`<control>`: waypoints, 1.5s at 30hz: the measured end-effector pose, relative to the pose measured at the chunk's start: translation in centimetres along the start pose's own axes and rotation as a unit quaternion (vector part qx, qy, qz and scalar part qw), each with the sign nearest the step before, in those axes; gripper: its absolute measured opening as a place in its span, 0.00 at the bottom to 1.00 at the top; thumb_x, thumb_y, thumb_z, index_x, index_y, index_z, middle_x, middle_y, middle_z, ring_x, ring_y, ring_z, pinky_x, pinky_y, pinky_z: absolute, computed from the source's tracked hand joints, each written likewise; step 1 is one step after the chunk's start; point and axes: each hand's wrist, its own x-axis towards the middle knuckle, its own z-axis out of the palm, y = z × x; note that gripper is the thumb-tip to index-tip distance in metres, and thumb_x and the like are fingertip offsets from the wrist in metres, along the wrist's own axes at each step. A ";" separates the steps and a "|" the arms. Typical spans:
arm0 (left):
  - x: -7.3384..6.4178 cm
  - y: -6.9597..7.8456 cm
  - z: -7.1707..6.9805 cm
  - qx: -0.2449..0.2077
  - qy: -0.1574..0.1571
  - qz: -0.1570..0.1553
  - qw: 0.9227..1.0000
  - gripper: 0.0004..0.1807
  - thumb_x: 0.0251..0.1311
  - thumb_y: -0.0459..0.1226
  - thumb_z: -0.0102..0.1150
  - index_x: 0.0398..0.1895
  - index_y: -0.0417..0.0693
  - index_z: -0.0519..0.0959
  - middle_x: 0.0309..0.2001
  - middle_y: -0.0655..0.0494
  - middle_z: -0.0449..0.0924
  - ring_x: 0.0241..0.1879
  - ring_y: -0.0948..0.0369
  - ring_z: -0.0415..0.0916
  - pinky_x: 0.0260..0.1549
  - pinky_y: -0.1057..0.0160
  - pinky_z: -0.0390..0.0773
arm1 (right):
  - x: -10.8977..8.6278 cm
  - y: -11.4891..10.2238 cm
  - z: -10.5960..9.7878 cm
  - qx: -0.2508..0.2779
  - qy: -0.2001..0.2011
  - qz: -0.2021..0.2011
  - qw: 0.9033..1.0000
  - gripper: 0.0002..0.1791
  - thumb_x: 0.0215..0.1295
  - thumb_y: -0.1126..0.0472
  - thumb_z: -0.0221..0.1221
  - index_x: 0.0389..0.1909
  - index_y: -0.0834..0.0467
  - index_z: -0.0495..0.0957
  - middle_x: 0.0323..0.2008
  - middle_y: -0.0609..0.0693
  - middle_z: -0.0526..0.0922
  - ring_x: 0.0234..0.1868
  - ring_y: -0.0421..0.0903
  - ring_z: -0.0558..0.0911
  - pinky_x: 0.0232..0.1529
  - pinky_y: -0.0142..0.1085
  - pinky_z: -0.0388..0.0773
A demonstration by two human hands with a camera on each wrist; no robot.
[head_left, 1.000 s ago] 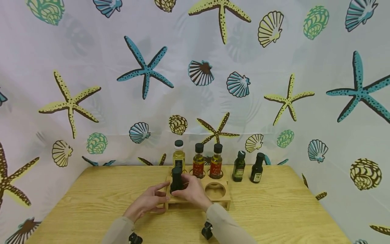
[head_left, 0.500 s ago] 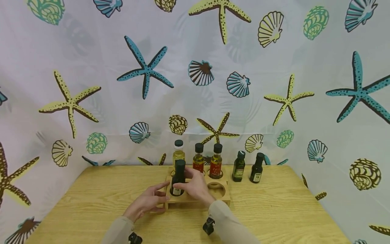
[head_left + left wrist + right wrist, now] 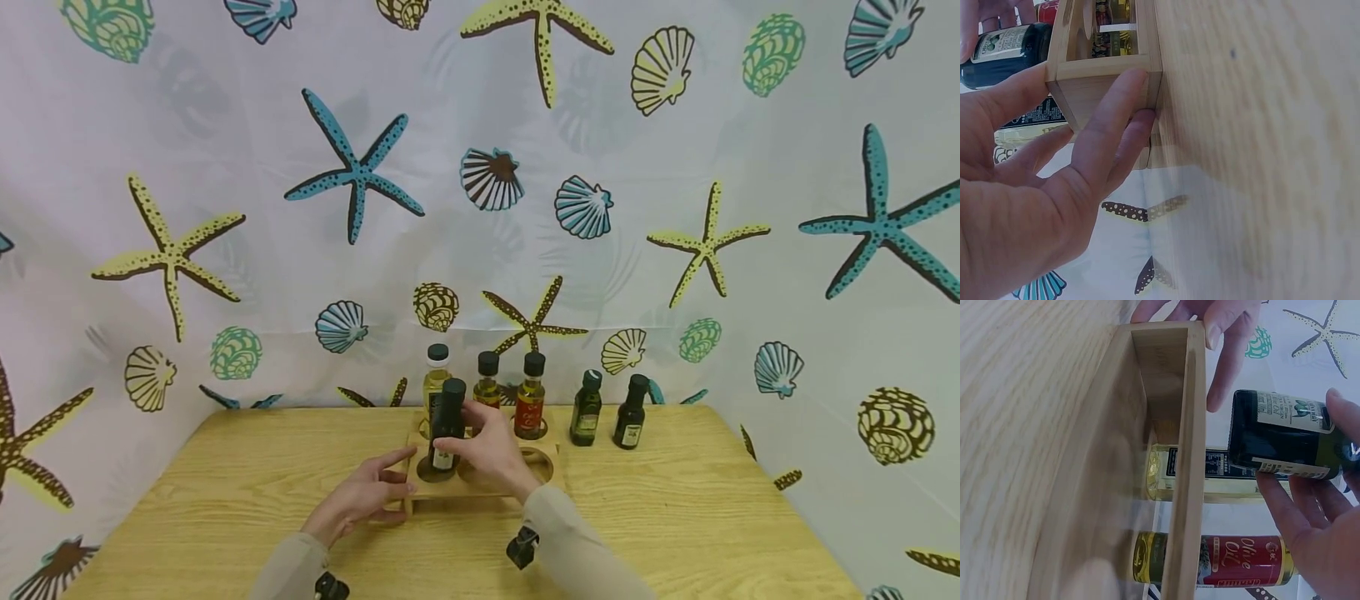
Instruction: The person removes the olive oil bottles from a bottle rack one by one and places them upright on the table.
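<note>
My right hand (image 3: 491, 450) pinches a small dark green olive oil bottle (image 3: 452, 410), black cap up and slightly tilted. In the right wrist view, the bottle's base hangs apart from the top board of the wooden bottle rack (image 3: 1195, 450); in the head view it is over the front left hole. My left hand (image 3: 366, 492) rests on the rack's left end, its fairly straight fingers (image 3: 1107, 125) against the end panel. Behind, in the back row, stand a pale yellow oil bottle (image 3: 437, 382) and two bottles with red labels, one (image 3: 529, 408) on the right.
Two small dark bottles, one green (image 3: 586, 415) and one nearly black (image 3: 630, 417), stand on the wooden table (image 3: 675, 508) right of the rack. The front right hole (image 3: 538, 467) shows no bottle. A seashell-print cloth (image 3: 480, 250) hangs behind the table.
My right hand has lifted the dark bottle up out of the front left hole and a little to the right. The left hand has stayed against the rack's end.
</note>
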 end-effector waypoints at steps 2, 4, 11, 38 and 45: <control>-0.2 -0.2 0.0 -0.002 0.004 -0.002 1.000 0.38 0.63 0.29 0.60 0.76 0.48 0.59 0.61 0.30 0.65 0.50 0.51 0.76 0.41 0.45 0.84 | -0.1 0.1 -0.1 -0.004 0.004 0.007 1.000 0.38 0.52 0.51 0.74 0.66 0.52 0.73 0.56 0.53 0.82 0.57 0.50 0.81 0.54 0.45 0.80; -0.4 -0.3 0.0 -0.006 0.007 -0.005 1.000 0.38 0.63 0.29 0.60 0.76 0.49 0.59 0.61 0.31 0.65 0.50 0.52 0.76 0.41 0.46 0.84 | -0.3 0.1 -0.3 -0.012 0.007 0.014 1.000 0.41 0.52 0.50 0.74 0.67 0.54 0.71 0.57 0.54 0.81 0.58 0.51 0.80 0.54 0.45 0.81; -0.3 -0.6 0.0 -0.010 0.003 -0.004 1.000 0.39 0.63 0.30 0.61 0.76 0.49 0.58 0.62 0.29 0.63 0.50 0.51 0.76 0.41 0.47 0.84 | -0.9 0.3 -1.8 -0.031 0.010 0.022 0.999 0.44 0.50 0.49 0.75 0.68 0.58 0.70 0.56 0.55 0.82 0.55 0.51 0.81 0.50 0.45 0.82; 0.0 0.3 -0.3 0.002 -0.013 0.001 1.000 0.38 0.65 0.31 0.59 0.77 0.50 0.56 0.63 0.30 0.63 0.52 0.51 0.77 0.44 0.47 0.83 | -2.5 1.8 -8.3 -0.054 0.053 0.049 0.996 0.48 0.51 0.45 0.74 0.70 0.60 0.66 0.60 0.57 0.78 0.60 0.55 0.77 0.56 0.52 0.77; 0.0 0.2 -0.1 -0.004 -0.006 -0.006 1.000 0.38 0.65 0.30 0.59 0.77 0.52 0.58 0.63 0.30 0.64 0.52 0.51 0.77 0.42 0.47 0.84 | -2.7 2.3 -9.5 -0.043 0.077 0.056 0.995 0.46 0.50 0.48 0.74 0.69 0.59 0.68 0.59 0.55 0.78 0.61 0.53 0.76 0.60 0.53 0.75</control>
